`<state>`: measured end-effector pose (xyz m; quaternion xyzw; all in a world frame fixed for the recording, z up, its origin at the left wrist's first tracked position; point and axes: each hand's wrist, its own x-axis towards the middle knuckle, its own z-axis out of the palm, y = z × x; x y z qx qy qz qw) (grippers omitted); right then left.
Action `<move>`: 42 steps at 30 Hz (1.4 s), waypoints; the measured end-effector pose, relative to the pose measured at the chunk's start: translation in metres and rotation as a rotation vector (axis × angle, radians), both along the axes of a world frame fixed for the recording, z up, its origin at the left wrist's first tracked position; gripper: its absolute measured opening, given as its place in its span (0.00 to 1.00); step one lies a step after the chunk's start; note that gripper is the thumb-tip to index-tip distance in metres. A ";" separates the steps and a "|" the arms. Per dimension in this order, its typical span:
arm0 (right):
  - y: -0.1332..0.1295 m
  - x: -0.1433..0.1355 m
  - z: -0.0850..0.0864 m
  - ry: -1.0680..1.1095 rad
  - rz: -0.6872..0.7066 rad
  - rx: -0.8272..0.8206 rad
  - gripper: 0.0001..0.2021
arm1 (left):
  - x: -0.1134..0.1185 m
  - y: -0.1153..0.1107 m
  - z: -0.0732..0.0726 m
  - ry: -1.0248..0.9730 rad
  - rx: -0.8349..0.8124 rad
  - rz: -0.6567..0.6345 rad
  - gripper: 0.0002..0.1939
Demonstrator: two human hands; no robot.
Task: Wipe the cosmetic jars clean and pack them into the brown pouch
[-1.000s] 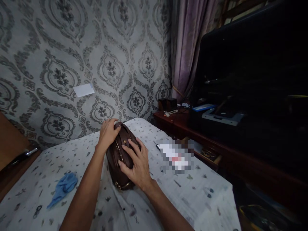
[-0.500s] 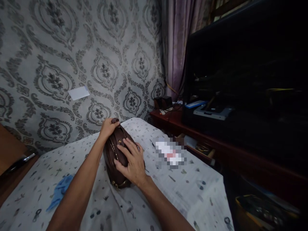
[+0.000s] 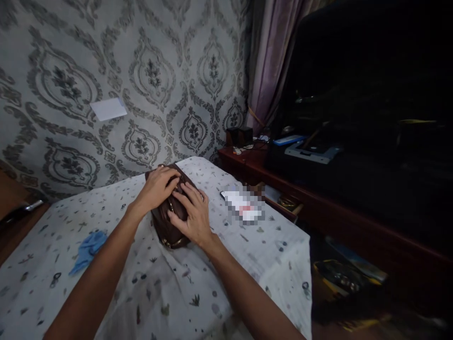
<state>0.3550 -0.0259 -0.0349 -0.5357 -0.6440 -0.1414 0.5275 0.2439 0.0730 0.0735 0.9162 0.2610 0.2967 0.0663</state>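
Note:
A brown leather-like handbag (image 3: 170,228) with gold zips and trim sits on the patterned white sheet (image 3: 198,302). My left hand (image 3: 157,185) lies over the bag's far left part, fingers stretched across its top beside the zip. On the bag's right side rests my right hand (image 3: 194,213), with spread fingers over the top and the thumb towards the near end. The two hands' fingertips are close together near the middle of the bag. Much of the top is hidden under them.
A blue cloth (image 3: 89,248) lies to the left. Right of the bag is a phone (image 3: 242,203) with a blurred screen. A dark red cabinet (image 3: 255,166) with an open drawer (image 3: 288,205) and a large black screen (image 3: 371,94) stands at the right. Patterned wallpaper rises behind.
My left hand has let go of the bag's far end and moved onto its top, closer to my right hand. My right hand stays spread on the bag. The view has tilted down slightly.

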 end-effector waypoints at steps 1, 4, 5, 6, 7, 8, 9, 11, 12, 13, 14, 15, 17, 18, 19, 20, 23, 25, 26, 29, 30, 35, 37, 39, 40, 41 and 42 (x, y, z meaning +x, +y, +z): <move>0.000 0.000 0.000 -0.004 -0.003 -0.012 0.22 | -0.003 -0.008 0.002 -0.013 -0.006 -0.009 0.14; -0.001 -0.001 0.002 -0.022 -0.018 -0.057 0.23 | -0.016 -0.042 0.014 -0.053 -0.044 -0.065 0.17; -0.001 -0.001 0.002 -0.028 -0.025 -0.069 0.23 | -0.021 -0.056 0.018 -0.046 -0.077 -0.095 0.17; -0.002 -0.001 0.002 -0.033 -0.031 -0.078 0.23 | -0.027 -0.068 0.023 -0.030 -0.108 -0.130 0.17; -0.002 -0.001 0.002 -0.035 -0.034 -0.083 0.23 | -0.033 -0.079 0.026 -0.011 -0.127 -0.162 0.17; -0.002 -0.001 0.002 -0.036 -0.036 -0.082 0.24 | -0.039 -0.086 0.028 -0.001 -0.125 -0.182 0.17; -0.002 -0.001 0.002 -0.035 -0.035 -0.077 0.24 | -0.043 -0.090 0.029 -0.012 -0.112 -0.180 0.16; -0.003 0.000 0.001 -0.029 -0.027 -0.057 0.24 | -0.050 -0.086 0.024 -0.044 -0.075 -0.128 0.16; -0.003 0.001 0.001 -0.025 -0.021 -0.047 0.24 | -0.051 -0.078 0.020 -0.067 -0.054 -0.081 0.16; -0.004 0.001 0.001 -0.020 -0.014 -0.033 0.23 | -0.052 -0.067 0.017 -0.094 -0.033 -0.023 0.18; -0.004 0.002 0.001 -0.015 -0.006 -0.020 0.23 | -0.051 -0.054 0.014 -0.118 -0.010 0.032 0.19; -0.005 0.002 0.001 -0.011 0.004 -0.008 0.22 | -0.050 -0.041 0.011 -0.139 0.012 0.082 0.21; -0.006 0.003 0.002 0.000 0.026 0.011 0.19 | -0.045 -0.015 0.010 -0.149 -0.011 0.153 0.24; -0.006 0.003 0.002 0.005 0.036 0.018 0.18 | -0.041 -0.005 0.011 -0.139 -0.032 0.186 0.25; -0.007 0.003 0.002 0.007 0.046 0.020 0.18 | -0.036 0.003 0.012 -0.119 -0.062 0.204 0.26; -0.007 0.003 0.003 0.009 0.051 0.021 0.18 | -0.031 0.010 0.014 -0.095 -0.098 0.210 0.27; -0.008 0.002 0.003 0.013 0.043 0.027 0.20 | -0.014 0.021 0.017 0.020 -0.184 0.157 0.29; -0.008 0.001 0.002 0.018 0.034 0.040 0.20 | -0.002 0.025 0.019 0.129 -0.158 0.129 0.27; -0.008 0.001 0.002 0.020 0.033 0.046 0.19 | 0.003 0.026 0.019 0.188 -0.124 0.136 0.24; -0.006 0.000 0.000 0.025 0.031 0.052 0.19 | 0.015 0.024 0.021 0.337 -0.005 0.229 0.19; -0.006 -0.001 0.000 0.024 0.027 0.047 0.19 | 0.019 0.023 0.022 0.375 0.028 0.273 0.19; -0.006 -0.003 -0.001 0.022 0.011 0.048 0.19 | 0.029 0.015 0.027 0.521 0.140 0.420 0.17; -0.007 -0.005 -0.001 0.034 -0.007 0.062 0.19 | 0.030 0.015 0.028 0.533 0.161 0.435 0.17; -0.007 -0.007 0.000 0.060 -0.052 0.067 0.21 | 0.030 0.015 0.027 0.520 0.181 0.436 0.17; -0.007 -0.008 0.000 0.081 -0.082 0.065 0.23 | 0.030 0.016 0.027 0.510 0.187 0.435 0.17; -0.007 -0.008 -0.001 0.106 -0.111 0.062 0.24 | 0.030 0.017 0.026 0.498 0.187 0.436 0.17; -0.006 -0.009 -0.001 0.131 -0.137 0.059 0.26 | 0.030 0.018 0.025 0.486 0.183 0.440 0.17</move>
